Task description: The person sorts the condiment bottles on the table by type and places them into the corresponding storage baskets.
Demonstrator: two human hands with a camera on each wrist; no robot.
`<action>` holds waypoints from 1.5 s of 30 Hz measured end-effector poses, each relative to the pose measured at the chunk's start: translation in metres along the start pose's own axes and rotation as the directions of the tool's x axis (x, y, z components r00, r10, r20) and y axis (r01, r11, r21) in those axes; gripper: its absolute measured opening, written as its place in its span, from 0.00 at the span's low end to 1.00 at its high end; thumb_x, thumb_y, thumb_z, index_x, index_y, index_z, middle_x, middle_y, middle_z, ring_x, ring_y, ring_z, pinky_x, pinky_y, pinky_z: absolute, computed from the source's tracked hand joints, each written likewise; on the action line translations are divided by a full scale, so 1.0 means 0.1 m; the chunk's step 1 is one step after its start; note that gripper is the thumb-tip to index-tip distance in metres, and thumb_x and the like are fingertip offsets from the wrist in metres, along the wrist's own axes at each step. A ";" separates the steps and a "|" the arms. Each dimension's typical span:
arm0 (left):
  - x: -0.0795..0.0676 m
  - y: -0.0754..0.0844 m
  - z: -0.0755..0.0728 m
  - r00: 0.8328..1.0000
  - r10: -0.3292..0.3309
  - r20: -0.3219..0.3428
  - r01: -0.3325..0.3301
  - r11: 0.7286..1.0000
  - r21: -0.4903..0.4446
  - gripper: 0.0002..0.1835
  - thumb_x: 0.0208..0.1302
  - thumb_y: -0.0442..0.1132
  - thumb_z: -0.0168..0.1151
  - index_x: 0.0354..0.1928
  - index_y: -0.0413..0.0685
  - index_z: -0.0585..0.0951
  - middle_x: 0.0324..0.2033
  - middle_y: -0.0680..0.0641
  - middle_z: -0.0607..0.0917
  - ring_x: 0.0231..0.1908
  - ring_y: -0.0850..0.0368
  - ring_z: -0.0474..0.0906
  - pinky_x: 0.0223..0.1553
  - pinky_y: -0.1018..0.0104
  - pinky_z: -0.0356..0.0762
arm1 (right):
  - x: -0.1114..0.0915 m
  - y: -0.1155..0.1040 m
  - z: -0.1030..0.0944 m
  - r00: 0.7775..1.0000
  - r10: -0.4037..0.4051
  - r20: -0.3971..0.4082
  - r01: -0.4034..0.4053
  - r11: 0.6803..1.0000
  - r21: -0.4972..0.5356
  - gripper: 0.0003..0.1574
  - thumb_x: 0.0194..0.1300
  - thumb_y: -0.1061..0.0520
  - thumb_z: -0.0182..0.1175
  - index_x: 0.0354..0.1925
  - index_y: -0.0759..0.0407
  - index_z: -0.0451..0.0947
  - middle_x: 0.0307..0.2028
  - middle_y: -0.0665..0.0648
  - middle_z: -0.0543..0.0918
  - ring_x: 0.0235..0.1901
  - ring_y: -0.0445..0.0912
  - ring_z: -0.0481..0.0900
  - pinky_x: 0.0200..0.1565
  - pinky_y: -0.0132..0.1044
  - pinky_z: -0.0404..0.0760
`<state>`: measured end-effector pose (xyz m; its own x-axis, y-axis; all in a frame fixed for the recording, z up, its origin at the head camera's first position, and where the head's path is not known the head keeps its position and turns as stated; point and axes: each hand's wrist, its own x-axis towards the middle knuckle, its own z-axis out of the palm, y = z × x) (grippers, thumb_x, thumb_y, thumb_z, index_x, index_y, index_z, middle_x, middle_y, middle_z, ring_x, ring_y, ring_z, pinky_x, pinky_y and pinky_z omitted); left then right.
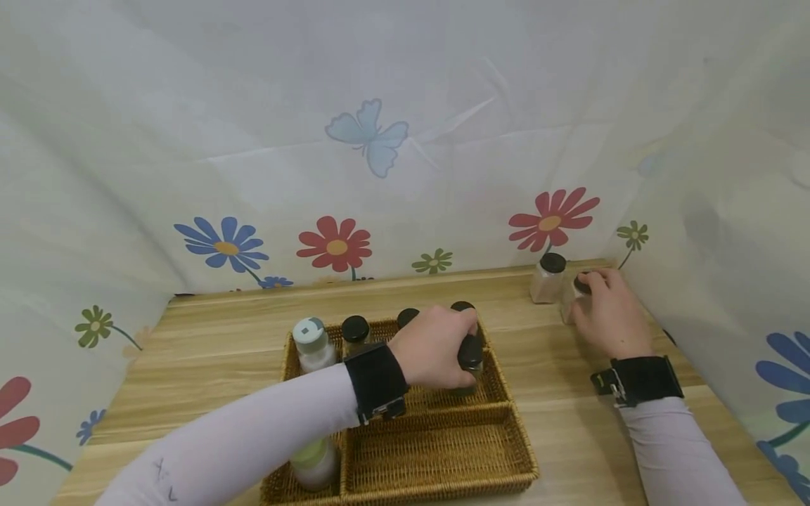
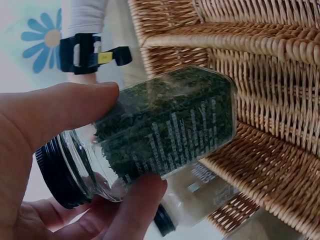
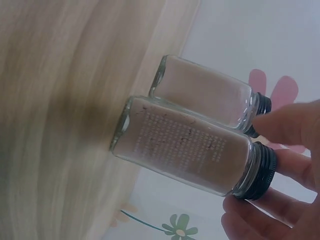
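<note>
My left hand grips a glass jar of dried green herbs with a black lid, thumb on one side and fingers on the other. The jar is over the back right compartment of a wicker basket, close to its woven wall. At the right of the table, my right hand has its fingers around the black lid of a glass jar of brownish powder. That jar stands on the table beside a second jar of pale powder, also black-lidded.
Several more jars stand in the basket: a white-lidded jar at back left, black-lidded jars such as one along the back, and a green-topped jar at front left. A flower-printed curtain rises behind the wooden table.
</note>
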<state>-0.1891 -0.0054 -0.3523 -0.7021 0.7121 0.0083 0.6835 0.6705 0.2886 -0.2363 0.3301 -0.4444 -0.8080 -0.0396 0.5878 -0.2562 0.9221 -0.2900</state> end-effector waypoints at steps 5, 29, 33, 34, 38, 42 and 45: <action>0.07 -0.01 0.10 1.000 0.009 0.004 -0.009 0.997 0.082 0.27 0.52 0.55 0.81 0.47 0.53 0.78 0.34 0.56 0.82 0.29 0.65 0.76 0.28 0.76 0.72 | 0.01 -0.06 -0.01 0.999 -0.008 -0.042 0.008 1.000 -0.008 0.18 0.57 0.68 0.66 0.48 0.71 0.78 0.48 0.75 0.77 0.47 0.71 0.77 0.49 0.66 0.75; 0.31 0.05 0.34 0.999 0.000 0.034 -0.004 0.994 0.111 0.27 0.51 0.57 0.81 0.43 0.51 0.77 0.30 0.55 0.79 0.26 0.64 0.75 0.25 0.74 0.71 | 0.01 -0.08 -0.05 0.999 0.016 -0.038 -0.017 1.000 -0.018 0.15 0.57 0.69 0.69 0.44 0.68 0.77 0.44 0.76 0.79 0.44 0.72 0.78 0.45 0.66 0.76; 0.30 0.05 0.36 1.000 -0.016 0.019 0.014 0.994 0.110 0.29 0.51 0.58 0.81 0.44 0.50 0.77 0.30 0.54 0.81 0.26 0.63 0.77 0.24 0.74 0.72 | 0.00 -0.08 -0.04 0.999 0.017 -0.038 -0.018 1.000 -0.020 0.16 0.57 0.69 0.69 0.44 0.69 0.77 0.42 0.76 0.79 0.43 0.73 0.78 0.44 0.66 0.75; 0.30 0.05 0.37 1.000 -0.022 0.018 0.020 0.994 0.110 0.29 0.51 0.59 0.81 0.44 0.50 0.77 0.31 0.54 0.81 0.26 0.63 0.77 0.24 0.74 0.72 | 0.00 -0.08 -0.04 0.999 0.019 -0.037 -0.020 1.000 -0.020 0.16 0.58 0.68 0.68 0.45 0.70 0.76 0.42 0.76 0.78 0.43 0.73 0.78 0.44 0.66 0.75; 0.30 0.05 0.38 0.999 -0.034 0.010 0.033 0.993 0.109 0.30 0.51 0.60 0.81 0.44 0.50 0.77 0.30 0.53 0.82 0.25 0.63 0.78 0.24 0.74 0.73 | 0.00 -0.07 -0.05 0.999 0.044 -0.022 -0.044 0.999 -0.016 0.19 0.60 0.66 0.67 0.49 0.72 0.76 0.43 0.77 0.77 0.43 0.74 0.78 0.45 0.67 0.75; 0.30 0.03 0.40 1.000 -0.029 -0.003 0.029 0.993 0.110 0.30 0.51 0.60 0.81 0.44 0.49 0.76 0.30 0.53 0.82 0.24 0.63 0.78 0.24 0.74 0.73 | 0.00 -0.06 -0.05 0.998 0.063 -0.005 -0.063 0.998 -0.012 0.24 0.61 0.64 0.67 0.54 0.72 0.74 0.45 0.78 0.77 0.45 0.75 0.77 0.48 0.69 0.75; 0.29 0.03 0.40 1.000 -0.024 -0.009 0.025 0.994 0.109 0.30 0.52 0.60 0.80 0.44 0.49 0.76 0.31 0.53 0.82 0.24 0.64 0.78 0.24 0.75 0.73 | 0.00 -0.04 -0.04 0.998 0.063 0.004 -0.063 0.998 -0.008 0.26 0.62 0.64 0.67 0.57 0.72 0.74 0.47 0.79 0.77 0.46 0.76 0.77 0.49 0.70 0.74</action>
<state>-0.1992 0.0255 -0.3893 -0.7201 0.6938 0.0103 0.6836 0.7068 0.1823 -0.2332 0.3282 -0.4400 -0.8246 0.0173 0.5654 -0.2003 0.9258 -0.3204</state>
